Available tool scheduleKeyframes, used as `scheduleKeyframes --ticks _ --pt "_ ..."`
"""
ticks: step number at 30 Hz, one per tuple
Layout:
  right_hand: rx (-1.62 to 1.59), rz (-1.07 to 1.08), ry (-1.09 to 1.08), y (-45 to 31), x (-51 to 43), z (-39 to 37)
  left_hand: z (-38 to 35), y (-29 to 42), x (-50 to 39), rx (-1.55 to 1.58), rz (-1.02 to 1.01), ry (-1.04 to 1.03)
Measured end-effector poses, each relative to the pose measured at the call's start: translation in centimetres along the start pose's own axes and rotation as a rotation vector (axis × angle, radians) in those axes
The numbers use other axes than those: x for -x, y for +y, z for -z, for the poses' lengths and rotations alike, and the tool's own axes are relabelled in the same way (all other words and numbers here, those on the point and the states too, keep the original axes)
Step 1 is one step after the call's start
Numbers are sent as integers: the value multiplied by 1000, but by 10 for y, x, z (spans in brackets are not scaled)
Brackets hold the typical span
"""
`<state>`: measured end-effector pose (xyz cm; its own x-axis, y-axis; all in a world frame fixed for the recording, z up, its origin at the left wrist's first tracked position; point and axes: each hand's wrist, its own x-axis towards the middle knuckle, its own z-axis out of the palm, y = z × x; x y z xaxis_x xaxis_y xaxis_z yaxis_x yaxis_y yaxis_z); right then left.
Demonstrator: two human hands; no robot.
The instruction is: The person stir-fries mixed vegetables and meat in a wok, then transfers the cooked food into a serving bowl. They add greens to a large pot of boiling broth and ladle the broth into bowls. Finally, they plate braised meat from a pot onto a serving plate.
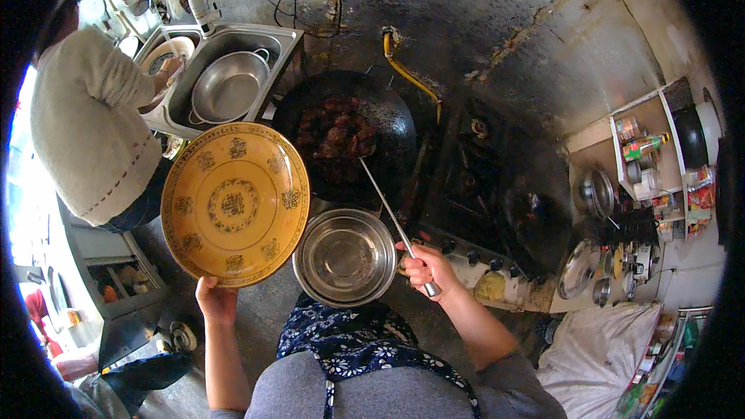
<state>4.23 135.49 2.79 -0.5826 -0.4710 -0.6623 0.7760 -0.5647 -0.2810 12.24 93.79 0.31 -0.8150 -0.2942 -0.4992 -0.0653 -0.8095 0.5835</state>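
Note:
My left hand (216,301) grips the near rim of a large yellow patterned plate (233,244), held up to the left of the wok and tilted. In my right hand (428,270) is the metal handle of a long cooking utensil (387,203); its far end reaches into a black wok (401,122). Dark reddish-brown chunks of food (337,128) lie in the wok, and they hide the utensil's head. Between my hands, close to my apron, sits a round stainless steel pot (344,259), its inside visible from above.
A person in a cream fleece (99,99) stands left at a double sink (285,41) holding a steel basin (230,87). Right of the wok is a black stove (465,174) with another dark wok (535,221). A yellow gas hose (413,77) runs behind. Shelves (646,145) hold bottles.

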Motion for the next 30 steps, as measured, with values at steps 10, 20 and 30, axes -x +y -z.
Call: scheduleKeyframes --ticks 10,20,30 --pt "-15 13 -50 -17 28 -5 -13 -1 -14 -33 -29 17" --pt "310 12 -45 -49 109 -77 -31 -10 -54 -129 -10 -96" --pt "503 -192 -11 -31 134 -108 -41 -40 -65 -59 144 -240"
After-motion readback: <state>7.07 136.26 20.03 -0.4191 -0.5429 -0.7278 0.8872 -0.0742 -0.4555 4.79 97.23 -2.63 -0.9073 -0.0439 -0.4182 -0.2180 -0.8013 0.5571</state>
